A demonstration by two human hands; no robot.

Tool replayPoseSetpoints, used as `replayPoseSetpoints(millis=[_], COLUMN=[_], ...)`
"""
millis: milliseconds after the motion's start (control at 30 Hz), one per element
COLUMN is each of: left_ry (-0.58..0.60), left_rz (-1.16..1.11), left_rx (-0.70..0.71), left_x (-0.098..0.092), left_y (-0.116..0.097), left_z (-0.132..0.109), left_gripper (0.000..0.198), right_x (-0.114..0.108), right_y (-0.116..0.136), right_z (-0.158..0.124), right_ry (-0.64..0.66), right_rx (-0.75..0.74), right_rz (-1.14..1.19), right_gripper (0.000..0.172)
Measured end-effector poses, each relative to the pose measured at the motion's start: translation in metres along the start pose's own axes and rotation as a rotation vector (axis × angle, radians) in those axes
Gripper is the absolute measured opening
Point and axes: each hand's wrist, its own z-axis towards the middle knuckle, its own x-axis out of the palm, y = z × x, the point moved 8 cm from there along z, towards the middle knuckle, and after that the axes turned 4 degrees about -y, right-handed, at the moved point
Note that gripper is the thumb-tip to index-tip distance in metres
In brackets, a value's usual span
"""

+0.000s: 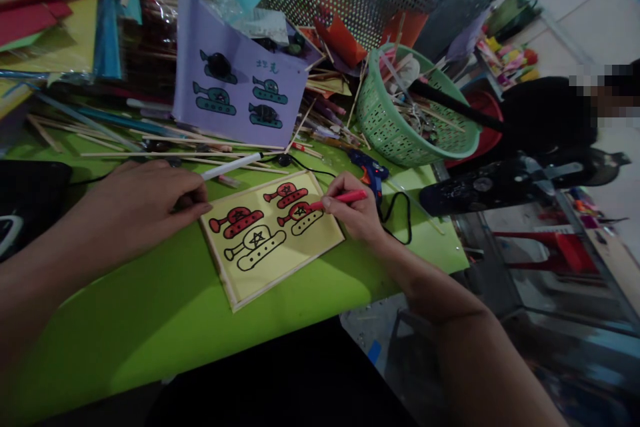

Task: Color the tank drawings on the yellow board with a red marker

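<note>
My right hand point(353, 207) is closed around a red marker point(354, 197), its tip against the right-hand drawing on a yellow card point(270, 280) with a thin wooden frame. Tank outlines with stars are drawn on the card in black. Two tanks are filled red, the lower right one is partly red, and the lower left one is uncoloured. My left hand point(150, 197) lies at the card's upper left edge with curled fingers. A white marker point(233, 165) with a dark end sticks out from between them; its other end is hidden by the hand.
A purple card point(240, 80) with green tanks leans behind, amid wooden sticks point(185, 155). A blue glue gun point(370, 167) and its black cord lie at right, near a green basket point(415, 147) of tools. A black object point(30, 193) sits at left on the green table point(150, 333).
</note>
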Motion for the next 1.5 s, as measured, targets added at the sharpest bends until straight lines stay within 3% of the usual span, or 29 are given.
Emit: replayPoseSetpoints(millis=[300, 767, 1500], left_ry=[0.015, -0.061, -0.022], left_rz=[0.021, -0.012, -0.012], left_rx=[-0.020, 0.039, 0.002], left_x=[0.003, 0.004, 0.005], left_y=[0.004, 0.007, 0.007], left_z=[0.000, 0.001, 0.001], left_gripper=[0.023, 0.035, 0.036], right_x=[-0.001, 0.000, -0.003], right_y=[-0.001, 0.003, -0.001], right_z=[0.000, 0.000, 0.002], right_ry=[-0.010, 0.000, -0.019], right_rx=[0.007, -0.030, -0.023], right_rz=[0.010, 0.020, 0.003], right_gripper=[0.019, 0.018, 0.016])
